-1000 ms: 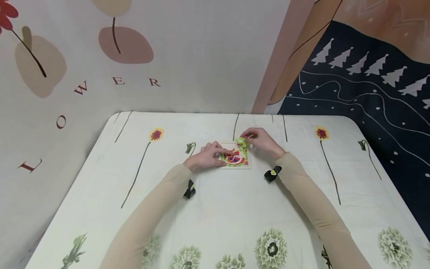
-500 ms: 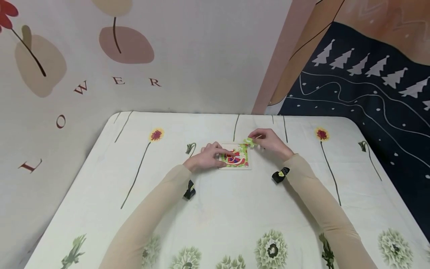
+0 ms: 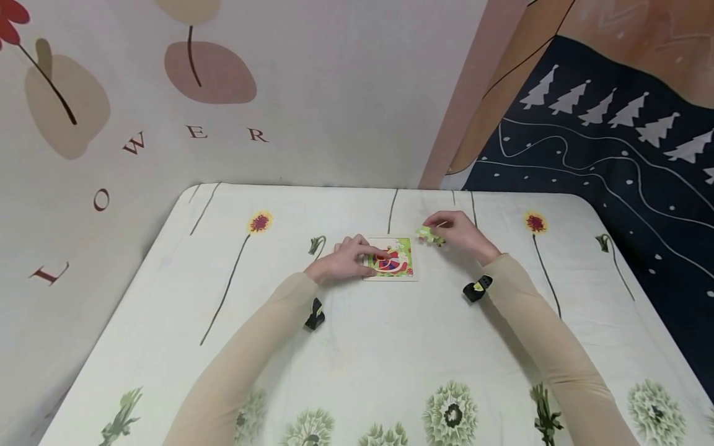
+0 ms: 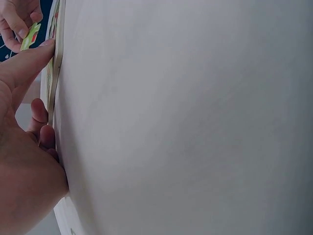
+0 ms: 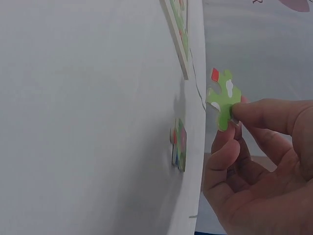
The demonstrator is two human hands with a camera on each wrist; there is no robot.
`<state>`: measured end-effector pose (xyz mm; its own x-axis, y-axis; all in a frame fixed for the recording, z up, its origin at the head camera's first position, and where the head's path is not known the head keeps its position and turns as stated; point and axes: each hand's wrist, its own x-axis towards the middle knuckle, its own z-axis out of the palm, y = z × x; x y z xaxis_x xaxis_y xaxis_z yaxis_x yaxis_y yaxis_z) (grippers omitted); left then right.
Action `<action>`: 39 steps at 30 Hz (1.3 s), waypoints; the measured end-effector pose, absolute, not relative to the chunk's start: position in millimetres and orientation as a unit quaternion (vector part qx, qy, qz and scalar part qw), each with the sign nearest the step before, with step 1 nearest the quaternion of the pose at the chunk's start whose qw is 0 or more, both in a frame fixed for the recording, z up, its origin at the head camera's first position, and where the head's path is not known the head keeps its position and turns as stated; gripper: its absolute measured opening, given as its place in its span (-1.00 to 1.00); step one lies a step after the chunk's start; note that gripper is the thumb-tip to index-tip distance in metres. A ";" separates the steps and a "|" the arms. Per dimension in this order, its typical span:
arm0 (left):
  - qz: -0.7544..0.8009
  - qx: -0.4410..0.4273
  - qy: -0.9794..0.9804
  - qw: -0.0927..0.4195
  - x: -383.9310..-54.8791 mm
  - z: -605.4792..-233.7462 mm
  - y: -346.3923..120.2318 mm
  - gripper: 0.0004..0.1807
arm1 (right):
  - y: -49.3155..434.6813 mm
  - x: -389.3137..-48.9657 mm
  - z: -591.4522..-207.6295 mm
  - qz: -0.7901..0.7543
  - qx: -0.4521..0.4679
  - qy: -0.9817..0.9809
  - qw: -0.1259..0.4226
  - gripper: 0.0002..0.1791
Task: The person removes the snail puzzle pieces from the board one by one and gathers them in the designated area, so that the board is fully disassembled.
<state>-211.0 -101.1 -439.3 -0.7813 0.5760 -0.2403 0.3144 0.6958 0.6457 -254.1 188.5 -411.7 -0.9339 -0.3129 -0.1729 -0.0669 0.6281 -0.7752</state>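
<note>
A square jigsaw puzzle board point(image 3: 390, 279) with a pale frame and a red, purple and green picture lies on the table. My left hand point(image 3: 348, 257) rests across its left side, thumb near the lower edge and a straight finger over the picture. Beyond the board's upper right corner, my right hand point(image 3: 457, 232) pinches a light green puzzle piece point(image 5: 226, 95) between thumb and fingers. The piece has white spots and a red corner and is held clear of the table. Beneath it on the cloth lies another coloured puzzle piece point(image 5: 179, 144), seen nearly edge-on.
A white cloth point(image 3: 357, 347) printed with flowers covers the table. A pale printed curtain point(image 3: 334, 93) hangs behind it, and a dark one with white trees point(image 3: 602, 142) hangs at the right. Each wrist wears a small black camera point(image 3: 477, 288).
The right hand has carried the green puzzle piece away from the board's upper right corner, to the right. The left hand and the board have stayed in place.
</note>
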 end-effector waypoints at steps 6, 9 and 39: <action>0.298 0.246 0.894 0.226 -211.3 -437.8 -101.0 -0.44 | 195.9 -252.8 -408.4 -0.413 -0.095 0.893 0.151 -0.70; 0.300 0.244 0.894 0.226 -211.4 -437.5 -101.2 -0.44 | 200.2 -253.3 -407.6 -0.412 -0.094 0.894 0.150 -0.70; 0.290 0.246 0.897 0.227 -210.6 -435.7 -100.4 -0.44 | 237.9 -254.1 -412.9 -0.381 -0.041 0.907 0.173 -0.66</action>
